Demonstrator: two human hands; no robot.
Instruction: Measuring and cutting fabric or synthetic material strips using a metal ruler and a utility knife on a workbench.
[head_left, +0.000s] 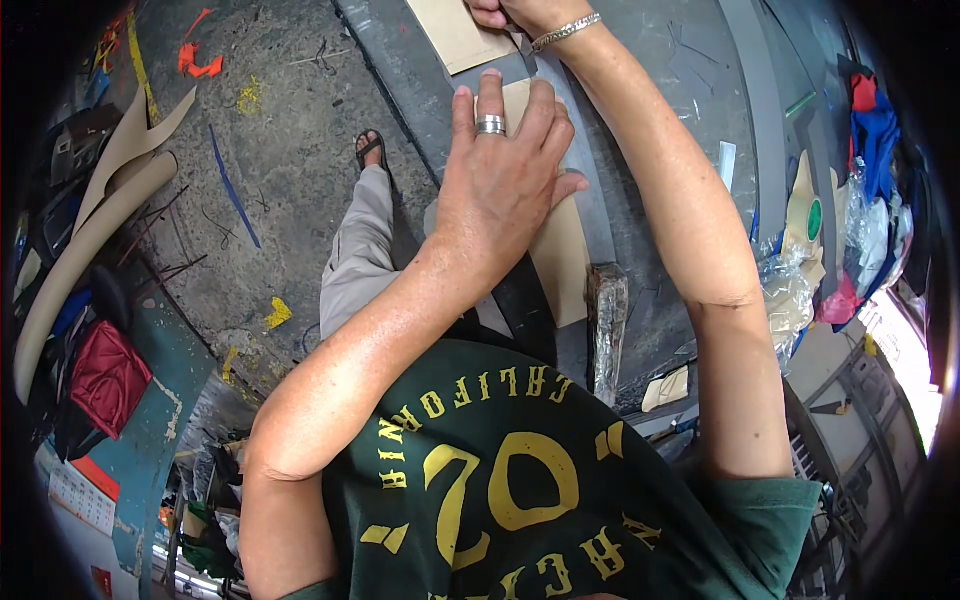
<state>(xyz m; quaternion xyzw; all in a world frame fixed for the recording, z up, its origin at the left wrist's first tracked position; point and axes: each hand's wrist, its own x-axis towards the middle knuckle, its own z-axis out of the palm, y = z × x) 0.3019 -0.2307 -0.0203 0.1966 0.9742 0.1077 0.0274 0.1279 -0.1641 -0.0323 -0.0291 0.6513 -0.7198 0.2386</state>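
Note:
My left hand (505, 150), with a ring on one finger, lies flat with fingers spread on a long tan cardboard strip (562, 275). The strip rests on a dark grey work table (690, 80). At the top edge my right hand (535, 15), a bracelet on its wrist, is closed and partly cut off by the picture's edge. What its fingers hold is hidden; a small dark tip shows below them. Beside that hand is a second tan cardboard piece (460, 35), its near end a little beyond my left fingertips.
A worn wooden block (606, 330) stands beside the strip's near end. Grey sheet strips (755, 120) lie along the table's right side, near clear plastic wrap (790, 290). On the left floor are a rolled tan sheet (90, 255), orange scraps (205, 65) and a dark red bag (108, 378).

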